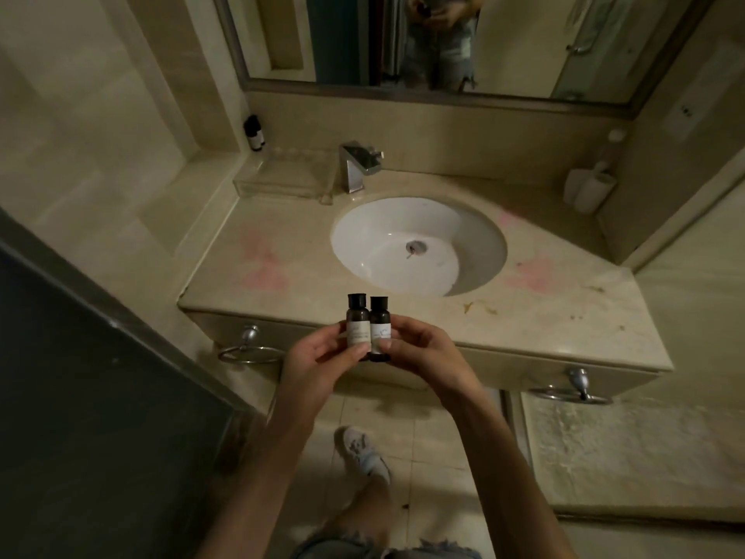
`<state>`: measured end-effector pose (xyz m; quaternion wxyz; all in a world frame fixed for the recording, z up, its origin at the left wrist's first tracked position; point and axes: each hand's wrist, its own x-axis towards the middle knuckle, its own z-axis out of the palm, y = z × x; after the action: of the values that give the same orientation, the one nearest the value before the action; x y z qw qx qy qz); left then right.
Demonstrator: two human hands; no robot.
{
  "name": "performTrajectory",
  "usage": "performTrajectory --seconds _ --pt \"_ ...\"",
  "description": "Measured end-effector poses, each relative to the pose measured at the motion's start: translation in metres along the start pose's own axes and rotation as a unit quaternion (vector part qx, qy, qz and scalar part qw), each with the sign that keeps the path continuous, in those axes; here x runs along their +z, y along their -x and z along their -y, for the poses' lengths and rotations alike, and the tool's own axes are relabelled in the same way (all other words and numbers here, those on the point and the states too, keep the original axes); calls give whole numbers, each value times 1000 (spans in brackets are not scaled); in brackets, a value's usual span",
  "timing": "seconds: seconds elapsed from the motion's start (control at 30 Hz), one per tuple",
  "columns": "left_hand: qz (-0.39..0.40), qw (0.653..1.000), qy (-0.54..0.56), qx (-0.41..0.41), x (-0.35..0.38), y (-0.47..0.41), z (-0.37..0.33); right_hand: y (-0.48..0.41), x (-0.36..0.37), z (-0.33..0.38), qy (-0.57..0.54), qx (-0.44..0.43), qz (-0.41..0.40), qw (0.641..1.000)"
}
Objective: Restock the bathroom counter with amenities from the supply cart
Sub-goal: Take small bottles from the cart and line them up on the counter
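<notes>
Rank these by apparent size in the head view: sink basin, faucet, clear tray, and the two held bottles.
1. sink basin
2. clear tray
3. faucet
4. left bottle and right bottle: they look alike, so they are not ranked. They are nearest the camera, which inflates their size.

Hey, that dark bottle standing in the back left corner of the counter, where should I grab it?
Probably pinch the bottle by its dark cap, from above or front right: it stands upright, walls close behind and left, clear tray just in front.
</notes>
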<state>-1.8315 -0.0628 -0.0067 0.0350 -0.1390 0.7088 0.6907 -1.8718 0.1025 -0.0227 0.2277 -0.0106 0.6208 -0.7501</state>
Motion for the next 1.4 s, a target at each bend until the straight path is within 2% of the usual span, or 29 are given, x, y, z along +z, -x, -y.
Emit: performTrajectory --seconds 0.13,0.37,0.63,0.93,1.27,1.4 --pt "-1 1000 18 -6 9 -65 -12 -55 -16 24 4 1 -17 1000" --pt "-45 998 48 0 -3 -162 -28 -158 -17 63 39 9 8 999" --pt "-100 994 47 18 -42 -219 -39 -248 6 74 50 28 94 994" --pt "-177 981 73 20 -92 -265 -42 -322 49 82 79 22 141 987" --pt "-160 978 132 26 -135 -356 -60 -420 78 92 92 -4 124 988" --pt "-149 983 104 11 -160 -413 -68 -476 91 92 81 4 90 993"
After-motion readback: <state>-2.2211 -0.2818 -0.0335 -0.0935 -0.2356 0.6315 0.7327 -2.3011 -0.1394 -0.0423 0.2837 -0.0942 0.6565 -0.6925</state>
